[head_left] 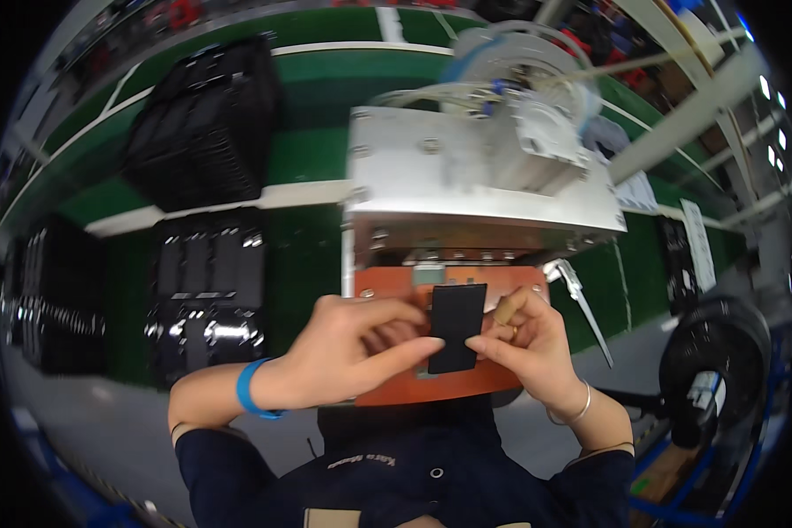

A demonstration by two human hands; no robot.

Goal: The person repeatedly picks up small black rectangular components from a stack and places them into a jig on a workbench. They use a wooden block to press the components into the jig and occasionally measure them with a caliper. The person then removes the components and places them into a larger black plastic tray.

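Nearest, the left hand (352,348), a blue band at its wrist, reaches in from the left with thumb and forefinger pinching the left edge of a flat black rectangular panel (456,326), while the right hand (528,348), a silver bangle on its wrist, pinches the panel's right edge. The panel lies upright over an orange-brown flat fixture plate (396,286), whose near edge is partly hidden by the hands. Just beyond, a silver metal machine block (466,180) overhangs the plate's far edge, with stacked black plastic trays (207,290) well apart on the left.
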